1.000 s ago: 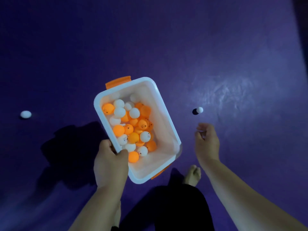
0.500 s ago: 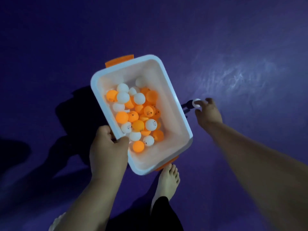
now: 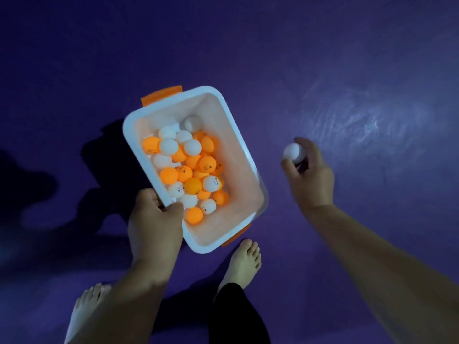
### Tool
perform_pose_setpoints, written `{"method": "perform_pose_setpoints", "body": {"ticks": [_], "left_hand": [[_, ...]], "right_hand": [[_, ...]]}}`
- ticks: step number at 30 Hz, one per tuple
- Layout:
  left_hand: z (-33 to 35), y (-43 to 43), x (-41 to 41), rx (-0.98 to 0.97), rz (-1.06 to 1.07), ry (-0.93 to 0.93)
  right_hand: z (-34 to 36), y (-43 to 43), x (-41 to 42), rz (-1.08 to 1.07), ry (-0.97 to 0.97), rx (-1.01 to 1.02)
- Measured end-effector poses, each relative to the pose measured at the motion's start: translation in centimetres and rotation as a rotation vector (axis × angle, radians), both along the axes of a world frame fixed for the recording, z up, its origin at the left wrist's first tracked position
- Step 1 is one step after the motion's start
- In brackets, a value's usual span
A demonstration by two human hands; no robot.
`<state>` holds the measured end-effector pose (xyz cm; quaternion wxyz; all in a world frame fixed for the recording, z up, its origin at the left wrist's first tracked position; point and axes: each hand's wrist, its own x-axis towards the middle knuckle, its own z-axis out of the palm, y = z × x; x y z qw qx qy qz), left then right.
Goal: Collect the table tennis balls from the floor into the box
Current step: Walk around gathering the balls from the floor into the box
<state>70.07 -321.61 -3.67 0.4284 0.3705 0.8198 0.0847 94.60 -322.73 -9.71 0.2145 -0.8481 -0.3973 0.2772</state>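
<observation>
A white plastic box [image 3: 244,170] with orange handles hangs above the purple floor, tilted toward me. Several white and orange table tennis balls [image 3: 191,170] fill its left half. My left hand [image 3: 155,224] grips the box's near left rim, thumb inside. To the right of the box, my right hand [image 3: 309,180] pinches one white ball [image 3: 294,152] between thumb and fingertips, lifted off the floor and apart from the box.
The purple floor [image 3: 372,95] spreads all around, with a glossy patch at the right. My two bare feet [image 3: 244,264] stand below the box. Dark shadows lie on the floor at the left. No loose balls show on the floor.
My right hand reached the white ball on the floor, closed on it and lifted it. The view shifted, so the other ball at the left is out of sight.
</observation>
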Motion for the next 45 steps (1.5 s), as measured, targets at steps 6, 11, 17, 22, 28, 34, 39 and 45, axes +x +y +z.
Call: {"method": "perform_pose_setpoints", "body": {"ticks": [6,11,17,22,28,34,39,45], "left_hand": [[5.0,0.4,-0.4,-0.02,0.012,-0.048],[10.0,0.6,-3.1,0.016,0.076,-0.086],[13.2,1.0,-9.8,0.001,0.291,-0.024],[13.1,1.6,-18.5,0.009,0.522,0.001],[12.4,1.8,-30.3,0.033,0.645,0.011],[12.1,1.2,-40.0,0.022,0.813,-0.06],[10.9,0.9,-45.5,0.034,0.924,-0.072],[7.0,2.6,-48.7,-0.004,1.072,-0.078]], "right_hand": [[9.7,1.7,-3.1,0.443,0.158,0.117],[14.8,3.8,-2.0,0.424,0.07,0.103],[18.0,6.4,-4.1,0.357,0.06,0.066],[17.8,7.2,-10.8,0.32,0.053,-0.009],[15.9,8.0,-24.9,0.414,0.101,-0.13],[15.3,12.2,-38.4,0.581,0.081,-0.149],[14.9,18.6,-47.7,0.759,0.054,-0.154],[11.4,28.1,-56.8,0.988,-0.14,-0.203]]}}
